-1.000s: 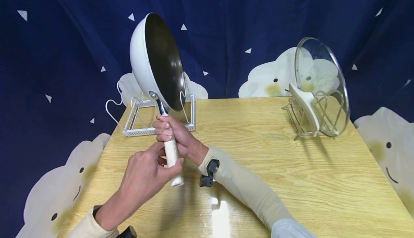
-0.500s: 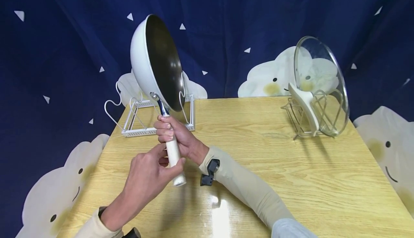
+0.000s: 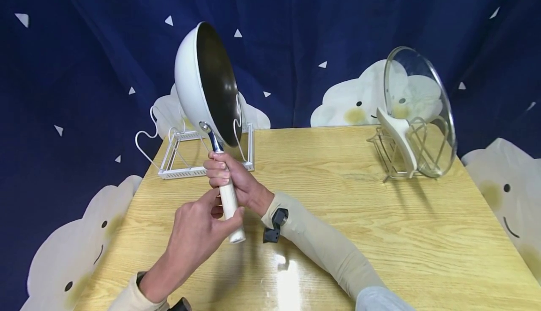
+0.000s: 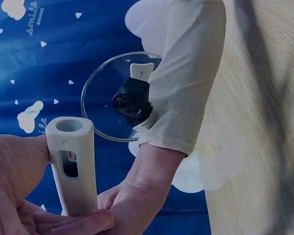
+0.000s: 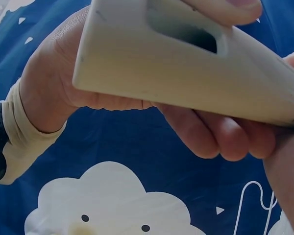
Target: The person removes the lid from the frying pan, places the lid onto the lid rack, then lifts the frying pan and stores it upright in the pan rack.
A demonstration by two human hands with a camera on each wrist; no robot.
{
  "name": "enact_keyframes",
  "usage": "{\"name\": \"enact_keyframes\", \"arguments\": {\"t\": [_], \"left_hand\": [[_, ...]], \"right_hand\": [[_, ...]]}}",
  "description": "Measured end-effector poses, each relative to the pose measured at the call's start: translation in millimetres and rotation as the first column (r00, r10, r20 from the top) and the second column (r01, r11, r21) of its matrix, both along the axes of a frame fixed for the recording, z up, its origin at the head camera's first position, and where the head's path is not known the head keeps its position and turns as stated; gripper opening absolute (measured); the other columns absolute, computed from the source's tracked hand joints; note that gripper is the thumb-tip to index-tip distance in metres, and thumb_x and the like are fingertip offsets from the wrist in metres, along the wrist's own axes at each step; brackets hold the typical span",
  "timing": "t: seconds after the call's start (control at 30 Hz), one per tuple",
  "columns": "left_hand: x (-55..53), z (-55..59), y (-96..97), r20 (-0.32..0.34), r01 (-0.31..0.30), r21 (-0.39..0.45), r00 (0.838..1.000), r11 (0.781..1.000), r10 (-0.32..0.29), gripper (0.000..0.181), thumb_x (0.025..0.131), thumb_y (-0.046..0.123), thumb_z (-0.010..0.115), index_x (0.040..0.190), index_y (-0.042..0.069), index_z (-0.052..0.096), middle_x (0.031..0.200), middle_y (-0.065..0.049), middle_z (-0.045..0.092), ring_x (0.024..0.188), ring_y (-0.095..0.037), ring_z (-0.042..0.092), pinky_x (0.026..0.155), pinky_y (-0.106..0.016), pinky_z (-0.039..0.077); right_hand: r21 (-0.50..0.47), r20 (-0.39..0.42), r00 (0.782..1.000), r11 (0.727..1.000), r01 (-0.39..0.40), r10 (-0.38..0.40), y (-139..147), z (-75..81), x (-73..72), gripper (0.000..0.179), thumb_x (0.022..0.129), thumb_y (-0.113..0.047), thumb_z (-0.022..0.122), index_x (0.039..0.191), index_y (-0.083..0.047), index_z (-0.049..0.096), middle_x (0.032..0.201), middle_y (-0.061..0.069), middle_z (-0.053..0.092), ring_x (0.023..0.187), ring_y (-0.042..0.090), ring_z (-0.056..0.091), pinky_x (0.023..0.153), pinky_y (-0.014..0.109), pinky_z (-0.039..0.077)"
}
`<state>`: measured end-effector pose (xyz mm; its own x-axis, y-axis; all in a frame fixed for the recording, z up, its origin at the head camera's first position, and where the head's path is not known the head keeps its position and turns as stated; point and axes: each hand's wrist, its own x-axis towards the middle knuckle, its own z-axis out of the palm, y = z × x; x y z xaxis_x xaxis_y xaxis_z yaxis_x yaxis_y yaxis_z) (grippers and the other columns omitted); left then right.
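Observation:
A white wok (image 3: 188, 83) with a dark inside is held up in the head view, tilted on its side with its handle pointing toward me. My right hand (image 3: 236, 179) grips the upper part of the cream handle (image 3: 229, 203), just below the metal neck. Lower down, my left hand (image 3: 196, 229) holds the handle between thumb and fingers, close to its end. In the left wrist view the hollow end of the handle (image 4: 83, 186) shows, with a slot through it. The right wrist view has the handle (image 5: 137, 73) up close, with left-hand fingers beneath it.
A white rack (image 3: 188, 174) with wavy wire uprights stands at the table's back left, partly behind the wok. At the back right, a glass lid (image 3: 451, 128) with a white handle leans upright in a wire stand (image 3: 386, 158). A dark blue curtain (image 3: 291, 43) hangs behind the wooden table (image 3: 338, 198).
The wok and both hands have shifted slightly to the right, and the wok's top sits a little lower. Both hands keep their hold on the handle.

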<state>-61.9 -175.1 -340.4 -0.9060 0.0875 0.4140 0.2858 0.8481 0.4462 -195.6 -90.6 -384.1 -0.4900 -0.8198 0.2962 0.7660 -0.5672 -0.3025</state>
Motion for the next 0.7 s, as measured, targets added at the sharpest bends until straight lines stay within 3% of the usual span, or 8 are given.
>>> {"name": "enact_keyframes", "arguments": {"t": [0.23, 0.7], "left_hand": [[0.2, -2.5, 0.3, -0.003, 0.009, 0.007, 1.000, 1.000, -0.009, 0.023, 0.077, 0.024, 0.083, 0.090, 0.010, 0.069, 0.074, -0.001, 0.076, 0.063, -0.012, 0.072, 0.052, -0.028, 0.051], [1.1, -6.4, 1.1, -0.015, 0.006, -0.013, 1.000, 1.000, -0.006, 0.022, 0.075, 0.024, 0.083, 0.086, 0.013, 0.068, 0.073, 0.001, 0.075, 0.061, -0.006, 0.067, 0.051, -0.027, 0.049]], "right_hand": [[-0.011, 0.006, 1.000, 1.000, 0.006, -0.006, -0.1, -3.6, 1.3, 0.038, 0.111, -0.016, 0.019, 0.085, -0.013, 0.046, 0.064, -0.009, 0.045, 0.047, -0.001, 0.048, 0.043, 0.011, 0.040], [-0.033, 0.028, 1.000, 0.999, -0.008, 0.009, -0.1, -10.6, 1.9, 0.040, 0.111, -0.017, 0.017, 0.083, -0.014, 0.045, 0.064, -0.009, 0.044, 0.047, -0.001, 0.048, 0.043, 0.011, 0.040]]}}
